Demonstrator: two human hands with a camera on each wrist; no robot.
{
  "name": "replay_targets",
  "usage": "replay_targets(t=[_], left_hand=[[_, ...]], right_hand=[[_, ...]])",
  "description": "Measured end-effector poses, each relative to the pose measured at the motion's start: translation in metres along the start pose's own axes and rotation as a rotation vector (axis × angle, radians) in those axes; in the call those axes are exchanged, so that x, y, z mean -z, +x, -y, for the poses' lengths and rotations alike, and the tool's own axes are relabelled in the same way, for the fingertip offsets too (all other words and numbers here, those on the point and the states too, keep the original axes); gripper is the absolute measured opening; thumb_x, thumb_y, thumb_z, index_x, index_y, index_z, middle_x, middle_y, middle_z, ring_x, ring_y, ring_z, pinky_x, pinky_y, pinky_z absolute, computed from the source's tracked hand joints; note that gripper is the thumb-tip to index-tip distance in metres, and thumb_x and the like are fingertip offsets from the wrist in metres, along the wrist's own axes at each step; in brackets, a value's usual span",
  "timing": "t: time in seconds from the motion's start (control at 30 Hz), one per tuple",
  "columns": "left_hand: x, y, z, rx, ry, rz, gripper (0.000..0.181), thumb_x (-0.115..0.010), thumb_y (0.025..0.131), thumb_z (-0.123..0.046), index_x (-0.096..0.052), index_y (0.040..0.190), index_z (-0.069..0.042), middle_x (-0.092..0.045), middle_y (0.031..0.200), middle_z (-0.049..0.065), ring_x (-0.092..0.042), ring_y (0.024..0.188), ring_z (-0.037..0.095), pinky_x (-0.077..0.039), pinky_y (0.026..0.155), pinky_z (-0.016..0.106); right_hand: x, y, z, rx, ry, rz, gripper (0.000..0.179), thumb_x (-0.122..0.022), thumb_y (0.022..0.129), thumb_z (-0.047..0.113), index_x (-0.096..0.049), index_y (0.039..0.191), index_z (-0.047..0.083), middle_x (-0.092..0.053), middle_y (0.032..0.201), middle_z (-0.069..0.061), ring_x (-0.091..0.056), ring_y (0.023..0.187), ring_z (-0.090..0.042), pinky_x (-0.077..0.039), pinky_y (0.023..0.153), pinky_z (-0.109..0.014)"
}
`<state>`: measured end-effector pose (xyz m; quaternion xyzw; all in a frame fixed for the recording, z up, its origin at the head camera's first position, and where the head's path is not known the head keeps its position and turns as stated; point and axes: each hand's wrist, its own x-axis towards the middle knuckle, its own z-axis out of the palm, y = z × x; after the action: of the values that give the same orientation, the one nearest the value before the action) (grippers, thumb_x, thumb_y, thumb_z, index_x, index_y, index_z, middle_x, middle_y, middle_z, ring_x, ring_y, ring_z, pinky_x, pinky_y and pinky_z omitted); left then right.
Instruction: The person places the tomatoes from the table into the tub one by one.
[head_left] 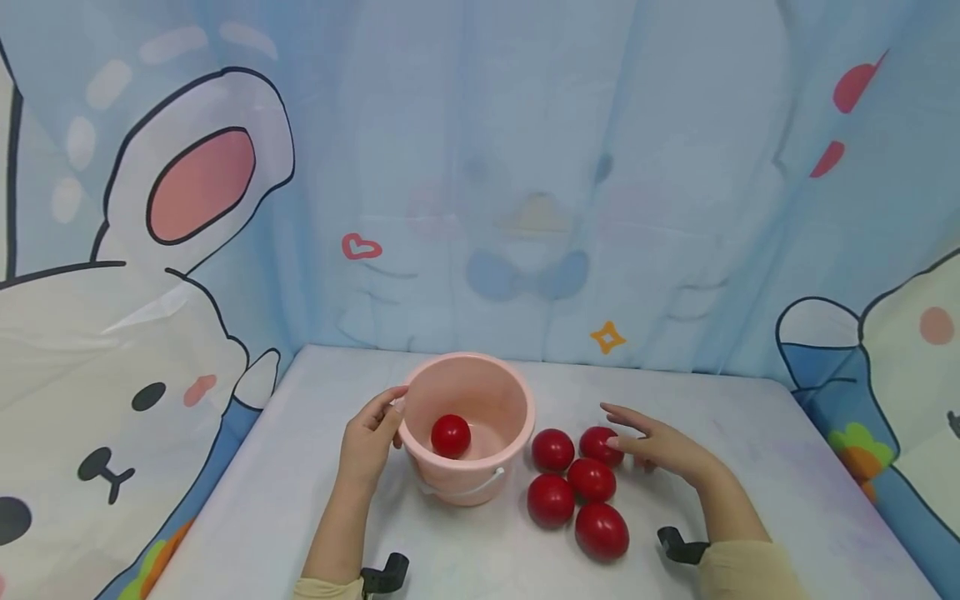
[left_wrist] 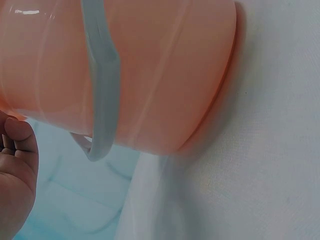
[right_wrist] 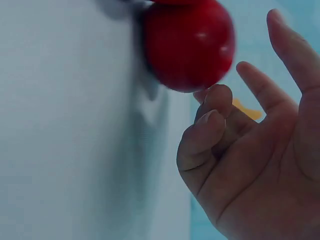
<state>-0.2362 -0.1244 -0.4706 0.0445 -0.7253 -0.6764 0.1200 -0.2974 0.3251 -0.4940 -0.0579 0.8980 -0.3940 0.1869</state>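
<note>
A pink bucket (head_left: 468,477) stands upright on the white-covered table, its pale handle (left_wrist: 104,85) hanging down the near side. One red ball (head_left: 451,436) lies inside it. My left hand (head_left: 371,437) grips the bucket's left rim with fingers and thumb; in the left wrist view only part of that hand (left_wrist: 17,175) shows. Several more red balls sit to the right of the bucket. At the farthest right one (head_left: 597,445), my right hand (head_left: 663,448) hovers with fingers spread and the thumb overlapping it. The right wrist view has the fingertips (right_wrist: 219,95) right at that ball's (right_wrist: 190,47) edge.
Close together on the table are the other red balls, among them the nearest one (head_left: 602,532) and another (head_left: 551,501) beside the bucket. A blue cartoon curtain (head_left: 465,167) rises behind the table's far edge. Each wrist wears a black mount (head_left: 681,546).
</note>
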Motion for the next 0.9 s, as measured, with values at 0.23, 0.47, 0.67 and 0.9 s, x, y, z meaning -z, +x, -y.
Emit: replay_targets(t=[0.23, 0.47, 0.67, 0.9], left_hand=[[0.000, 0.001, 0.002, 0.008, -0.011, 0.005, 0.025, -0.065, 0.096, -0.026, -0.070, 0.120, -0.025, -0.054, 0.075, 0.003, -0.054, 0.061, 0.015, -0.048, 0.062, 0.029], [0.001, 0.001, 0.002, -0.012, -0.032, 0.019, 0.026, -0.064, 0.096, -0.025, -0.070, 0.121, -0.023, -0.053, 0.076, 0.003, -0.053, 0.062, 0.016, -0.047, 0.062, 0.026], [0.001, 0.002, 0.001, -0.015, -0.037, 0.021, 0.025, -0.065, 0.095, -0.027, -0.070, 0.120, -0.024, -0.054, 0.075, 0.002, -0.053, 0.062, 0.016, -0.047, 0.062, 0.028], [0.001, 0.001, 0.001, -0.010, -0.039, 0.015, 0.026, -0.066, 0.095, -0.029, -0.071, 0.120, -0.024, -0.054, 0.075, 0.003, -0.053, 0.061, 0.016, -0.047, 0.061, 0.027]], right_hand=[[-0.014, 0.003, -0.015, -0.006, 0.039, -0.010, 0.079, -0.073, 0.082, 0.052, -0.037, 0.151, 0.036, -0.041, 0.151, -0.016, -0.057, 0.088, -0.023, -0.050, 0.072, -0.033], [-0.021, 0.003, -0.018, -0.018, 0.049, -0.033, 0.079, -0.075, 0.080, 0.051, -0.040, 0.149, 0.035, -0.045, 0.147, -0.018, -0.056, 0.074, -0.024, -0.049, 0.066, -0.033], [-0.020, 0.003, -0.019, -0.015, 0.052, -0.040, 0.073, -0.075, 0.081, 0.049, -0.045, 0.147, 0.037, -0.051, 0.137, -0.014, -0.053, 0.063, -0.024, -0.045, 0.056, -0.030], [-0.021, 0.005, -0.020, -0.007, 0.066, -0.039, 0.074, -0.076, 0.079, 0.049, -0.047, 0.146, 0.035, -0.053, 0.135, -0.014, -0.051, 0.060, -0.023, -0.044, 0.055, -0.030]])
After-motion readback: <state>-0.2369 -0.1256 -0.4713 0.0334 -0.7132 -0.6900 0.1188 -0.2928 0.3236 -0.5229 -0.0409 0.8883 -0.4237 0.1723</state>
